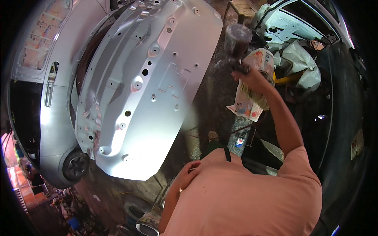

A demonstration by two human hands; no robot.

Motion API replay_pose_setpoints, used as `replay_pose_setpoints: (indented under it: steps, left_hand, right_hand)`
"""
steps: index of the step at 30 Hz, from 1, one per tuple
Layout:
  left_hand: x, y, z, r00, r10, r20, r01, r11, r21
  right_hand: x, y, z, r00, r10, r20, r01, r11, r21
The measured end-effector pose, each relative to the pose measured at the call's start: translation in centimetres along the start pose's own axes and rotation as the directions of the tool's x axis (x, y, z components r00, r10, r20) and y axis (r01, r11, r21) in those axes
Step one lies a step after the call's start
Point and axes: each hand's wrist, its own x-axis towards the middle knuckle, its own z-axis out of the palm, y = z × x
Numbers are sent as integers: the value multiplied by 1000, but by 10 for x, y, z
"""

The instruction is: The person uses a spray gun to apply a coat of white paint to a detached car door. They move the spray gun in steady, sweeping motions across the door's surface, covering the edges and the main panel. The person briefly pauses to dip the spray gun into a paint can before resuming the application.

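Note:
My right arm reaches forward with a spray gun [241, 66] in my closed right hand [252, 80]. A cloudy, dark-tinted cup [238, 37] sits on top of the gun. To the left of the gun, apart from it, a large silver car panel [179, 78] lies tilted, with holes, ribs and raised pads along it; bright light glares off its near end. My left hand [187, 176] rests against the front of my salmon shirt [240, 196], its fingers loosely bent and parted, holding nothing I can see.
A silver car body [59, 118] with a wheel [75, 166] stands beyond the panel on the left. Printed paper [246, 104] and crumpled plastic sheeting [301, 65] lie beyond my right arm. A white car door [291, 23] is at upper right; a metal cylinder [149, 223] is at the bottom.

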Motion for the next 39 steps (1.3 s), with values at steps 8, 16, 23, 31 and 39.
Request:
replay_pose_setpoints:
  steps: [8,16,23,31,39]
  left_hand:
    - [-8,-14,0,997,11,-80,-24,985,-169]
    - [35,21,-3,985,169,-13,-167,949,-268]
    - [87,128,36,922,386,40,-319,811,-490]
    - [40,102,45,871,459,176,-279,756,-592]
    - [-3,27,29,878,424,223,-175,718,-674]
  right_hand:
    - [160,59,-92,924,-83,-374,-23,963,-269]
    - [136,27,-58,928,-147,-343,34,948,-317]
    - [-18,-66,79,984,-178,5,178,983,-47]
    - [-147,-115,154,997,20,69,-31,986,163]
    - [-217,-153,220,999,22,-44,-12,978,210]
